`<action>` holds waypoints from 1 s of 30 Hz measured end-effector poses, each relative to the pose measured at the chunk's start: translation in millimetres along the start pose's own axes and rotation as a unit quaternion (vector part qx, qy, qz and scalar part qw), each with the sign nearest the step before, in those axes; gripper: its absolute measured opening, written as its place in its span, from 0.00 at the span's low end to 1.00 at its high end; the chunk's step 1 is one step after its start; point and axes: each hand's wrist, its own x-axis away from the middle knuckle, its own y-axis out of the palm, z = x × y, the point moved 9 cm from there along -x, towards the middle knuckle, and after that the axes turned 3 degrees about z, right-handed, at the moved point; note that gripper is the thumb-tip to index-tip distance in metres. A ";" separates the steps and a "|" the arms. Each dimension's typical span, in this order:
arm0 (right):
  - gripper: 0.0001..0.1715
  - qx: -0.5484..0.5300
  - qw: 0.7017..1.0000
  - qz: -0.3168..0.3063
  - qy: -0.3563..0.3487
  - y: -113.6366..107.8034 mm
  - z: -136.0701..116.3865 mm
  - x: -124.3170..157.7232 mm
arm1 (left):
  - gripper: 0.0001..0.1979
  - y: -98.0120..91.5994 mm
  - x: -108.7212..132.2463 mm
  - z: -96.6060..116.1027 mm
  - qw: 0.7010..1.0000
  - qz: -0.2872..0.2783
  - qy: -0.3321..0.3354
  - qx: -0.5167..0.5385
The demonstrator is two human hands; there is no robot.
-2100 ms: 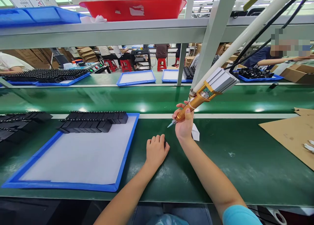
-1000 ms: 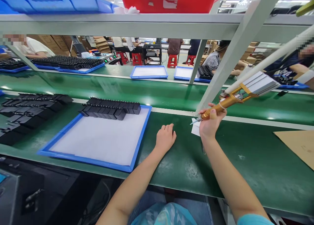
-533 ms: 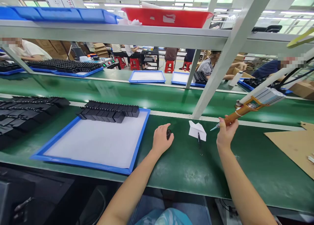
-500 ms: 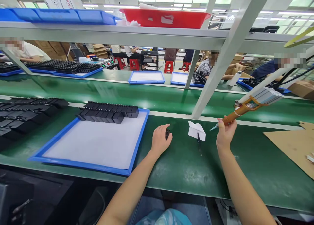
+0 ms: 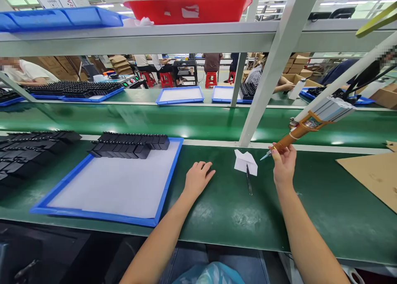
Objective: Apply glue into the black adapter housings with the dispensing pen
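My right hand (image 5: 283, 163) is raised a little above the green bench and pinches the gold-orange dispensing tool (image 5: 288, 140) near its thin tip. The tool hangs from a white tube with a grey block (image 5: 333, 109) at its upper end. Just left of the tip lie a folded white paper (image 5: 245, 161) and a thin black stick (image 5: 248, 184). My left hand (image 5: 197, 178) rests palm down on the bench, fingers together and curled over the surface; whatever is under them is hidden.
A blue-rimmed tray (image 5: 46, 201) with a white liner holds rows of black parts (image 5: 130, 144) at its far edge. More black parts (image 5: 27, 151) lie at the left, cardboard (image 5: 372, 176) at the right. A slanted shelf post (image 5: 266, 81) stands behind the paper. People work at the far bench.
My right hand has carried the tool to the right, off the white paper, uncovering the paper and the black stick. The small black part seen at my left fingertips no longer shows.
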 end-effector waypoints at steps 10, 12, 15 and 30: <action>0.33 0.012 1.000 -0.002 -0.004 0.9 -6.1 2.5 | 0.10 5.5 -0.6 9.9 0.998 -0.009 0.034 -0.059; 0.33 0.011 1.000 0.002 -0.003 0.4 -6.3 2.3 | 0.10 6.6 -0.8 10.5 0.998 -0.008 0.033 -0.056; 0.33 0.010 1.000 0.002 -0.002 0.4 -5.5 2.1 | 0.09 7.1 -1.1 7.0 1.000 -0.012 0.020 -0.017; 0.41 0.045 0.998 -0.035 -0.026 5.1 -0.1 2.0 | 0.19 23.0 15.9 22.3 0.541 -0.124 -0.311 0.772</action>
